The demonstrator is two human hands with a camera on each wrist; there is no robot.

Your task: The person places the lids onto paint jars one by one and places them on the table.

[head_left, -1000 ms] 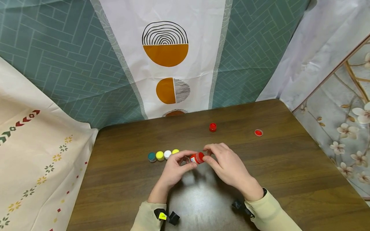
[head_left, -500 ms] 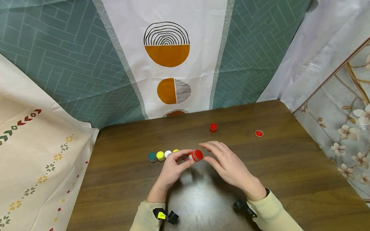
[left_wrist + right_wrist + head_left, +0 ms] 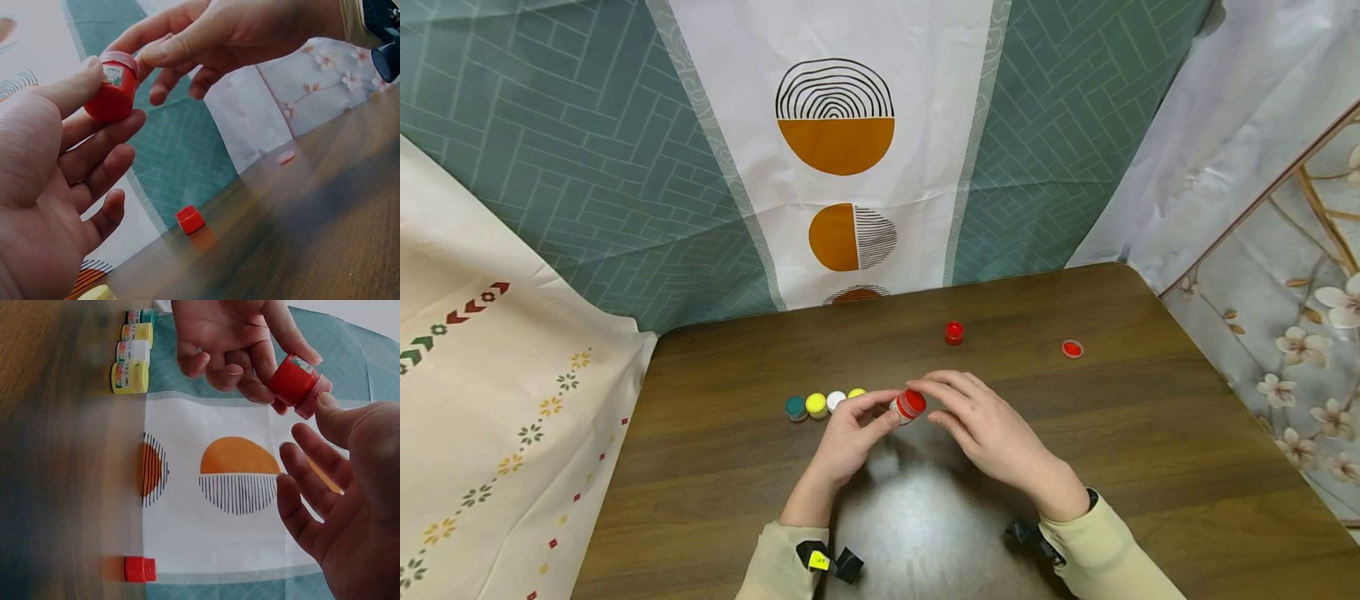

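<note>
Raised over the table, a small red paint jar sits between my two hands, tilted with its lid end towards the right. My left hand grips its body, thumb on one side and fingers on the other, as the left wrist view shows. The fingers of my right hand curve round the jar's lid; in the right wrist view the thumb tip overlaps the lid's edge. Part of the jar's label shows beside the left thumb.
Left of the hands, a green jar, two yellow jars and a white jar stand in a row on the brown table. Further back are a lidless red jar and a loose lid. Printed cloth hangs behind.
Half a second ago the right hand was spread apart from the jar; its fingers have since come back to the lid. The left hand keeps its grip, with the jar's tilt slightly changed.
</note>
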